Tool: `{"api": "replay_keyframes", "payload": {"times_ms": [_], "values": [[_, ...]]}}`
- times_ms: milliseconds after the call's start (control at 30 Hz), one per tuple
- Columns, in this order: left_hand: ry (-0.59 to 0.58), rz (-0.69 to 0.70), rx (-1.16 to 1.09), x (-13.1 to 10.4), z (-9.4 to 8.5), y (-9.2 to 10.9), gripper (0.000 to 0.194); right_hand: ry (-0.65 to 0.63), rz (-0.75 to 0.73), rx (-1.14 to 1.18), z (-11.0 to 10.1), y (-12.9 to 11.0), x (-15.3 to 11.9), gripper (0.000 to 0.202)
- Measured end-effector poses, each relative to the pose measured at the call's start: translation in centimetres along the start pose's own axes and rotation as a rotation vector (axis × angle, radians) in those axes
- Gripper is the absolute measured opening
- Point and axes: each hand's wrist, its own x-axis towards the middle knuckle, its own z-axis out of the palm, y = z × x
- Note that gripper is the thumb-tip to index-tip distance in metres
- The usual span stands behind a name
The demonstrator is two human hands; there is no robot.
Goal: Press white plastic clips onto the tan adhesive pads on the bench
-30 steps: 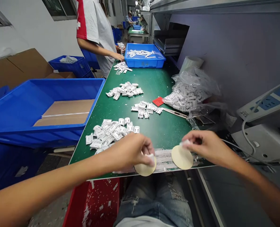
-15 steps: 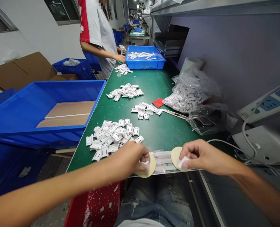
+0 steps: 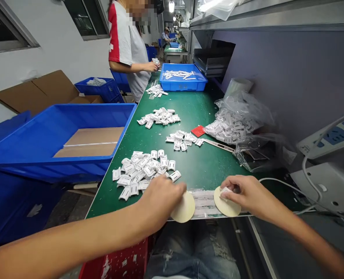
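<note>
White pieces lie heaped on the green table just beyond the left hand, with more in a clear bag; the work looks unfinished, though which pieces are done I cannot tell. The right hand pinches a small white piece over a yellow disc; the left's fingertips, beside another disc, are hidden, so its grip is unclear.

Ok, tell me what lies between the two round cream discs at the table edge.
In the head view, a streaked, greyish-white strip along the near edge of the green table lies between the left disc and the right disc.
</note>
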Motion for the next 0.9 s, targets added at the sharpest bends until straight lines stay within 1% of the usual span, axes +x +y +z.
{"api": "replay_keyframes", "payload": {"times_ms": [33,67,100,133,167,200,233,300,333,400,500,633,733,900], "values": [[0.05,-0.008,0.047,0.0,-0.4,-0.3,0.007,0.083,0.01,-0.066,0.0,0.0,-0.1,0.015],[0.124,-0.02,0.111,0.0,-0.9,-0.8,0.011,0.183,0.027,-0.128,0.1,0.1,-0.1,0.017],[0.215,-0.035,0.182,-0.1,-1.5,-1.3,0.017,0.265,0.041,-0.169,0.1,0.3,-0.1,0.019],[0.311,-0.054,0.247,-0.2,-2.3,-1.8,0.02,0.311,0.045,-0.181,0.1,0.5,-0.2,0.021],[0.405,-0.074,0.292,-0.3,-3.1,-2.3,0.021,0.316,0.037,-0.168,0.2,0.6,-0.2,0.021],[0.481,-0.091,0.297,-0.4,-3.9,-2.7,0.022,0.287,0.026,-0.138,0.4,0.7,-0.1,0.02],[0.525,-0.104,0.255,-0.4,-4.5,-3.0,0.022,0.248,0.014,-0.1,0.6,0.7,0.1,0.02],[0.529,-0.111,0.09,-0.1,-5.4,-3.2,0.02,0.191,-0.004,-0.016,1.3,0.2,0.7,0.021],[0.505,-0.106,0.007,0.2,-5.5,-3.2,0.019,0.16,-0.015,0.032,1.8,-0.3,1.3,0.023],[0.44,-0.084,-0.097,1.1,-5.1,-3.1,0.017,0.089,-0.053,0.111,2.8,-1.4,2.9,0.025],[0.392,-0.036,-0.131,2.7,-3.9,-3.5,0.017,0.005,-0.119,0.142,4.1,-3.3,5.7,0.022],[0.398,-0.005,-0.19,3.7,-3.0,-4.6,0.026,-0.012,-0.155,0.121,5.2,-4.9,8.5,0.019],[0.407,-0.015,-0.206,3.8,-2.6,-4.9,0.027,-0.029,-0.165,0.095,5.8,-5.7,9.3,0.02],[0.383,-0.032,-0.149,3.9,-1.3,-4.4,0.024,-0.023,-0.185,0.022,6.3,-7.4,9.1,0.021]]}}
